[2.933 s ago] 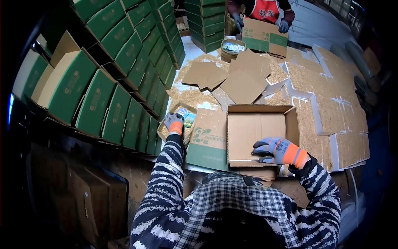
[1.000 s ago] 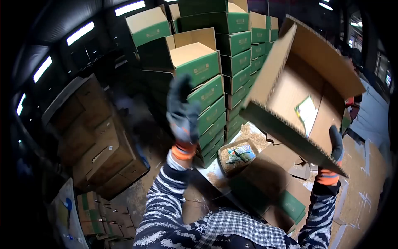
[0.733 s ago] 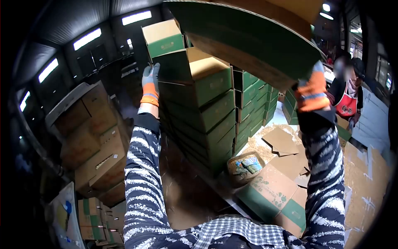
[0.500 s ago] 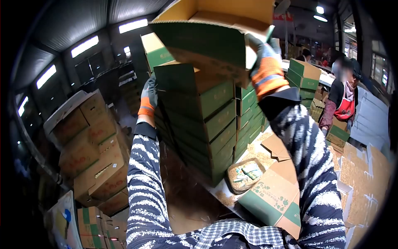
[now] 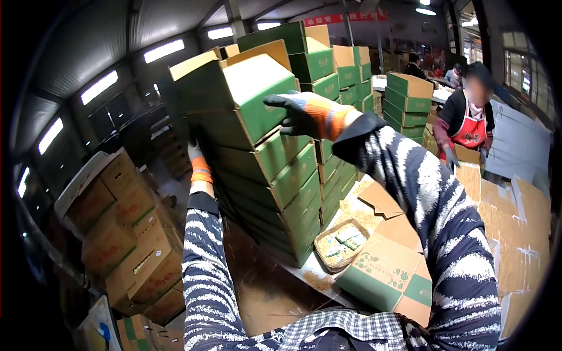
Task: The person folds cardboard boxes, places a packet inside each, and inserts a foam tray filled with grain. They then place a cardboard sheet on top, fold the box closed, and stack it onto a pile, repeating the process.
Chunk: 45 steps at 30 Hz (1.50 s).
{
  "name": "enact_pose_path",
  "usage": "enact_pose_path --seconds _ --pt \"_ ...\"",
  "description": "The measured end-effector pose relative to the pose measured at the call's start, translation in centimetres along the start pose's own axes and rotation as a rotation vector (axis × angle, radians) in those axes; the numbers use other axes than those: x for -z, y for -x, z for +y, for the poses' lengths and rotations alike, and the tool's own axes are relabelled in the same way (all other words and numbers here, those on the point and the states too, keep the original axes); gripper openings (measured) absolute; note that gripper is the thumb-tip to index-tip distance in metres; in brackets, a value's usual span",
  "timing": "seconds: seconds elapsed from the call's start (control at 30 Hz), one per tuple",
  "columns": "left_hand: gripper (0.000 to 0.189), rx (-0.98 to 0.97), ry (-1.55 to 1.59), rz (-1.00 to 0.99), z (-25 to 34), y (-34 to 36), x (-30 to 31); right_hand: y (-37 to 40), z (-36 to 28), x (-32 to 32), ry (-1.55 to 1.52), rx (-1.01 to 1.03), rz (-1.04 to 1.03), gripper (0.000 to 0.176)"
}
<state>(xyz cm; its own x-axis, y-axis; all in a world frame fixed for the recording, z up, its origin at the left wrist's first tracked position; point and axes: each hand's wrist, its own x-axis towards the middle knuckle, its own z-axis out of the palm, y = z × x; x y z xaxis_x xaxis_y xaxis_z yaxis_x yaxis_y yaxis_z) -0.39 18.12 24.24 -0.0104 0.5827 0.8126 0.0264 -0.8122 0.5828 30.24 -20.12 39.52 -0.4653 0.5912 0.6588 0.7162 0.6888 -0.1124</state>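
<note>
A tall stack of green-and-brown cardboard boxes (image 5: 275,161) stands before me and leans a little. On top of it sits an open green carton (image 5: 263,111), its brown flaps raised and something pale inside. My right hand (image 5: 307,114), in a grey-and-orange glove, is at the front face of this carton. Its fingers are apart, the index finger stretched along the face. Against the left side of the stack lies my left hand (image 5: 199,164), gloved alike. Its dark fingers point upward along the cardboard and are partly lost in shadow.
More green box stacks (image 5: 325,76) stand behind. A basket (image 5: 342,245) with packets and a closed carton (image 5: 380,269) are at lower right. Brown cartons (image 5: 134,234) are piled left. A co-worker in a red apron (image 5: 471,131) handles a box at right.
The carton my right hand held up has come down onto the stack, and that hand has let go. My left hand has moved lower along the stack's side. The view has shifted.
</note>
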Motion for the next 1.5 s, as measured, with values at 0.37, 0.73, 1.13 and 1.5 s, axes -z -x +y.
enact_pose_path --seconds 0.37,0.73,1.13,1.5 --pt "0.047 -0.592 -0.025 -0.505 31.3 33.6 -14.2 44.4 -4.7 -11.5 0.593 -1.072 -0.046 0.088" --pt "0.091 -0.208 -0.412 -1.79 25.4 50.8 -32.9 52.7 -20.0 -11.9 0.064 -1.035 -0.193 0.073" --pt "0.049 -0.592 -0.048 -1.471 38.5 38.3 -34.7 51.1 -18.9 2.5 1.014 -0.939 0.163 0.05" --pt "0.027 -0.018 0.407 -1.114 35.9 39.9 -37.4 47.0 -21.2 3.7 0.122 -0.768 0.305 0.003"
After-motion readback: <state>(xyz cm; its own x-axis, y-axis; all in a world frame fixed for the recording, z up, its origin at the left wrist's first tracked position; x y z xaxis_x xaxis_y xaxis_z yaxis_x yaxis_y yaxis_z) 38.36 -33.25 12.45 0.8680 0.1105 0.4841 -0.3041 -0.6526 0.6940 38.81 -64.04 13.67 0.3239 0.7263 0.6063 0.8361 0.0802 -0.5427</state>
